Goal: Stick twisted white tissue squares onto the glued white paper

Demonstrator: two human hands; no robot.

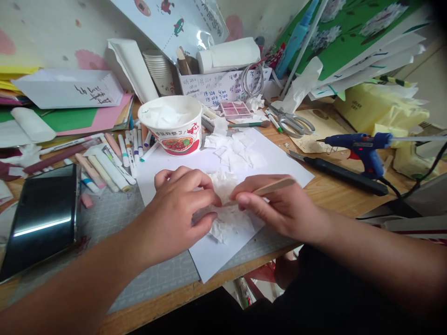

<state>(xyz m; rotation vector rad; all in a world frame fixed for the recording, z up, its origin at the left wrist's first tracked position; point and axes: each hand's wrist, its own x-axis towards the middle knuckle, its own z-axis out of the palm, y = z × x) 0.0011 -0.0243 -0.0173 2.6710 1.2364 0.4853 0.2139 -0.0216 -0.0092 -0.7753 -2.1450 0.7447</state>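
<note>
Forearms (87, 265) foremost, right hand (284, 207) grips wooden stick (274, 187); box (228, 86) behind reads "7:00".

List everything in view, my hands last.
Flat wooden stick: one, tan, front centre
Smooth paper sheet: one, white, centre
Crumpled tissue: several, white, on sheet
Round paper tub: one, white and red, centre back
Gridded cutting mat: one, grey, beneath sheet
Capped markers: many, mixed, left
Flat glossy device: one, black, left
Metal scissors: one, grey, back right
Slim utility knife: one, black, right
Plastic glue gun: one, blue, right
Flat palette: one, pink, back
Stacked paper cups: several, white, back left
Other papers and scraps: uncounted, mixed, around
Left hand: one, bare, beside tissue
Right hand: one, bare, holding stick
</note>
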